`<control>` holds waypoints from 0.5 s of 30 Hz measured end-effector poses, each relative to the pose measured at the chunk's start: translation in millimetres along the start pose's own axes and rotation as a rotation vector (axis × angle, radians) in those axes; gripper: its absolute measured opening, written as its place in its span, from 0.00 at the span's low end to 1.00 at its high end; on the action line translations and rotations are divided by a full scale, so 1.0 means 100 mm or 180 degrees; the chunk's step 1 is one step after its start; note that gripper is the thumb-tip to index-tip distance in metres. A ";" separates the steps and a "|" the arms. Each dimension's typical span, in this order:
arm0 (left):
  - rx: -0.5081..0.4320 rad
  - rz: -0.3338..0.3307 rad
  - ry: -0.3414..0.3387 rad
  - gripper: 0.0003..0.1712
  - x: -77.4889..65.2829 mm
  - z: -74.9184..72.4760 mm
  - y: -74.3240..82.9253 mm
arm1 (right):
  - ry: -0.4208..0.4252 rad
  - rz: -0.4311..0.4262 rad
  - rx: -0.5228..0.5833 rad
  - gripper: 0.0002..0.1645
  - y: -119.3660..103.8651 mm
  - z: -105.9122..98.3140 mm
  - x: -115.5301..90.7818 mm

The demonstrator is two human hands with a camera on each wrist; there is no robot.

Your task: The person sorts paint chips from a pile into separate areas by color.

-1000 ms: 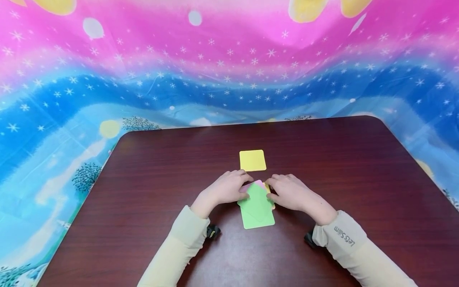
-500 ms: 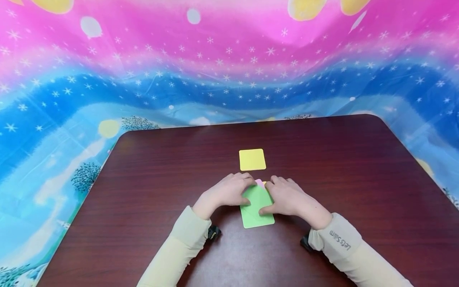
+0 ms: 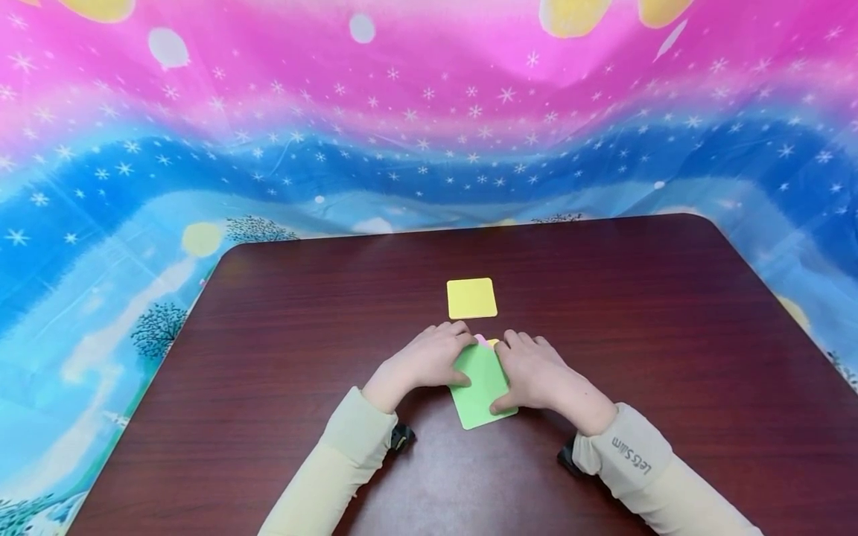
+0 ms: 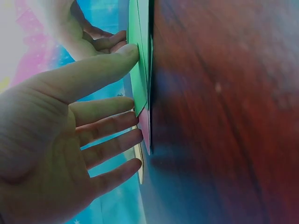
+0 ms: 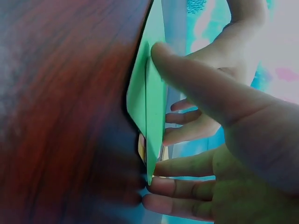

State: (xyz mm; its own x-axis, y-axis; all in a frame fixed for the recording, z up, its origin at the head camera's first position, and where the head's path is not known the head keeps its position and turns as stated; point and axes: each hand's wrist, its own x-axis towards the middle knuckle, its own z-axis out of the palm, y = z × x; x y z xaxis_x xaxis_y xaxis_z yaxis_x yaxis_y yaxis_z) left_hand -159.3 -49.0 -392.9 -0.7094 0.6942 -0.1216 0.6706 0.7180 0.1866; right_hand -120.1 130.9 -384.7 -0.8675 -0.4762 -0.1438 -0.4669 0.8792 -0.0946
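Observation:
A loose stack of flat square cards with rounded corners lies on the table, with a green card [image 3: 484, 381] uppermost. The right wrist view shows a second green layer under it. A pink card [image 3: 480, 339] and an orange-yellow card [image 3: 493, 343] peek out at the far edge. My left hand [image 3: 429, 359] is at the stack's left side, thumb on the green card and fairly straight fingers by the edge. Opposite it, my right hand [image 3: 538, 372] rests its thumb on the green card, its extended fingers [image 5: 182, 189] at the far right edge.
Beyond the stack, a yellow square card [image 3: 472, 298] lies flat on the dark reddish-brown table [image 3: 302, 320]. A pink and blue patterned cloth [image 3: 415, 134] hangs behind the table and along its sides.
Both thumbs have slid nearer over the green card, the right one further. The green cards have shifted and line up more closely, and less of the pink card shows.

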 end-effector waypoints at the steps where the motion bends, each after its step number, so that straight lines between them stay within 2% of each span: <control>1: 0.0012 -0.0007 -0.0003 0.33 0.00 0.00 0.00 | 0.0023 -0.0011 -0.0012 0.44 0.00 0.00 0.00; 9: 0.0065 -0.0021 0.0028 0.34 -0.01 0.01 0.02 | 0.0042 -0.0070 -0.0099 0.42 0.00 0.00 -0.01; 15: 0.0019 0.0016 -0.0048 0.42 -0.04 -0.01 0.02 | -0.0037 -0.0089 -0.0069 0.38 0.01 -0.02 0.00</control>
State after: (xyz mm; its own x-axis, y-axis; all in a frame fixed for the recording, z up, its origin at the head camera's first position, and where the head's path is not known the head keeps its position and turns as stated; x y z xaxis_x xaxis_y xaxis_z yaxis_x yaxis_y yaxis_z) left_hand -155.4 -50.1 -391.1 -0.7027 0.6985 -0.1355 0.6755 0.7147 0.1815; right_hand -120.7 131.9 -382.9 -0.8520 -0.5007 -0.1528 -0.4948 0.8656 -0.0773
